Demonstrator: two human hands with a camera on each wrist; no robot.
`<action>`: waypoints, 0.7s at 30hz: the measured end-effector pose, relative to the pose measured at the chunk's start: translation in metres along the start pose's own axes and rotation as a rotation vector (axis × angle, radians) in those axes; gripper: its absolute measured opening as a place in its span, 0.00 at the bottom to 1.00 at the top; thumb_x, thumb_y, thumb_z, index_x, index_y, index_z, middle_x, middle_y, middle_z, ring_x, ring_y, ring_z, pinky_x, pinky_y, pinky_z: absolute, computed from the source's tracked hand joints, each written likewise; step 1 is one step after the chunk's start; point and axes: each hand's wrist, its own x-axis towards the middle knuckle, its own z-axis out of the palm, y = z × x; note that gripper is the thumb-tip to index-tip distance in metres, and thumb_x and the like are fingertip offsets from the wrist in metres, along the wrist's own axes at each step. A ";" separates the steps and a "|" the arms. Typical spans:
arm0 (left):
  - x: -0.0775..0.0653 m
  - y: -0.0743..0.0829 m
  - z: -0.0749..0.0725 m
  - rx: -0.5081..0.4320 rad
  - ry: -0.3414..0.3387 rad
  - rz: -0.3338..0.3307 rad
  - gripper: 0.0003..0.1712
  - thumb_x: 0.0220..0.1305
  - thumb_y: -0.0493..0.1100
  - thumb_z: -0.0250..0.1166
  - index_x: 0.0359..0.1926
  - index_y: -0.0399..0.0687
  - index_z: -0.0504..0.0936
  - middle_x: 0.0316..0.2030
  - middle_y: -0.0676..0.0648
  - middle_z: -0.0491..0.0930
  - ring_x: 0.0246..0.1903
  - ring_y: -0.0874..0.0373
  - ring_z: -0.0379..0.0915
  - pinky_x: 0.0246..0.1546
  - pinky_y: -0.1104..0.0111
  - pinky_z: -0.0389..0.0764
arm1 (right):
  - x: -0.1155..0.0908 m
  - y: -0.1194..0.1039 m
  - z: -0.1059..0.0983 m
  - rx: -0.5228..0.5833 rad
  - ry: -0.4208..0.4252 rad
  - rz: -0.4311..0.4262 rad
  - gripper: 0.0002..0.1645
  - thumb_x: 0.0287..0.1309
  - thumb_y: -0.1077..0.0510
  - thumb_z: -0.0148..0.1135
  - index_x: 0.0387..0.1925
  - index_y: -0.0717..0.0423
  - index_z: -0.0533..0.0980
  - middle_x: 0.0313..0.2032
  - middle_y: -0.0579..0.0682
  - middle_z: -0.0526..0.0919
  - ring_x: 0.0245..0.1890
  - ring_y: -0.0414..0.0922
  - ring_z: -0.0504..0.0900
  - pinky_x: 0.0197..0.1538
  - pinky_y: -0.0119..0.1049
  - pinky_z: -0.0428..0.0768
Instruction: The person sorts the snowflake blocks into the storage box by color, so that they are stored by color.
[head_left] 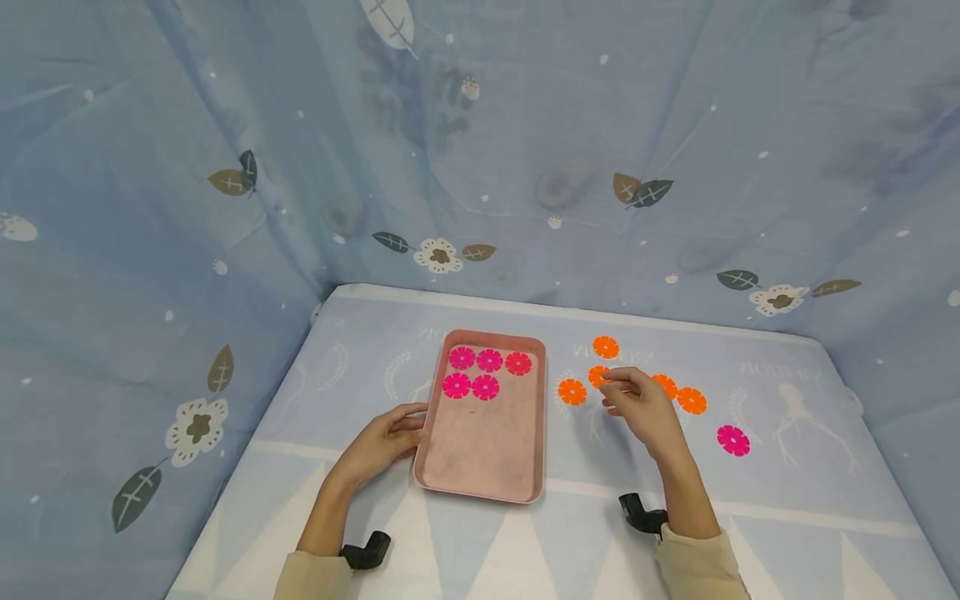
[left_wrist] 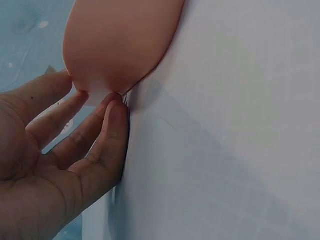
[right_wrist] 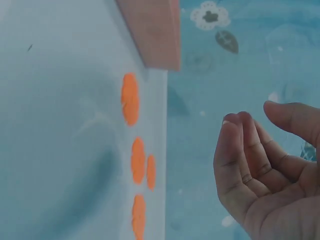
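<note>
A pink rectangular tray (head_left: 480,450) lies on the table with several flat, notched pink discs (head_left: 485,387) in its far part, arranged in two rows. My left hand (head_left: 382,442) is at the tray's left side, its fingertips touching the outer wall in the left wrist view. To the right of the tray, my right hand (head_left: 641,404) is raised over the table, near several notched orange discs (head_left: 572,392). Its fingers (right_wrist: 230,135) are loosely bent, the thumb (right_wrist: 290,117) stands apart from them, and nothing is between. It partly covers some orange discs in the head view.
One pink disc (head_left: 733,441) lies on the table, right of the right hand. A patterned cloth covers the table (head_left: 795,467). Blue floral curtains (head_left: 510,167) enclose the back and sides. Dark wrist-worn devices (head_left: 367,551) sit below each hand.
</note>
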 end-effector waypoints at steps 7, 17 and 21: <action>0.001 -0.002 0.000 0.001 0.004 0.000 0.28 0.71 0.34 0.60 0.70 0.40 0.69 0.58 0.35 0.75 0.56 0.45 0.76 0.50 0.64 0.81 | -0.013 0.021 -0.028 0.012 0.061 0.002 0.26 0.69 0.52 0.62 0.59 0.68 0.73 0.49 0.68 0.79 0.43 0.53 0.85 0.43 0.30 0.83; 0.000 0.000 0.001 -0.012 -0.022 0.017 0.28 0.72 0.35 0.59 0.71 0.36 0.67 0.59 0.31 0.73 0.57 0.43 0.74 0.51 0.65 0.80 | -0.033 0.055 -0.068 -0.008 0.176 0.019 0.27 0.71 0.52 0.60 0.59 0.71 0.71 0.42 0.54 0.85 0.38 0.44 0.86 0.41 0.27 0.82; 0.000 0.000 0.000 -0.011 -0.020 0.013 0.29 0.72 0.34 0.59 0.71 0.37 0.67 0.59 0.32 0.73 0.57 0.43 0.74 0.51 0.65 0.80 | -0.040 0.065 -0.084 -0.067 0.199 0.058 0.29 0.72 0.49 0.59 0.61 0.70 0.71 0.43 0.52 0.85 0.38 0.43 0.86 0.40 0.25 0.82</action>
